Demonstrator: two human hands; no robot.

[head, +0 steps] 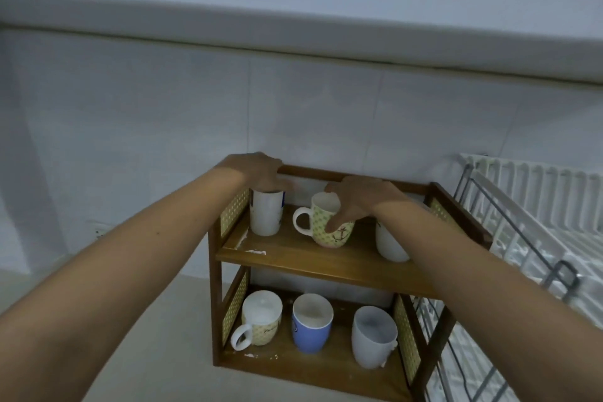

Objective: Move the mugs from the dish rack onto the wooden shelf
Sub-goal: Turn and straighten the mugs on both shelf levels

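Observation:
A two-tier wooden shelf (pixel 313 263) stands on the counter against the tiled wall. On its top tier, my left hand (pixel 261 171) rests over the rim of a tall white mug (pixel 266 215) at the left. My right hand (pixel 355 201) grips the rim of a green patterned mug with an anchor (pixel 321 222), tilted, its handle pointing left. A white mug (pixel 388 245) stands to the right, partly hidden by my right forearm. The bottom tier holds a cream mug (pixel 261 316), a blue mug (pixel 311 325) and a grey-white mug (pixel 372 338).
The white dish rack (pixel 535 206) with a grey metal frame stands right beside the shelf, on its right. A pale counter (pixel 156 352) stretches to the left. A ledge (pixel 293 39) overhangs the wall above.

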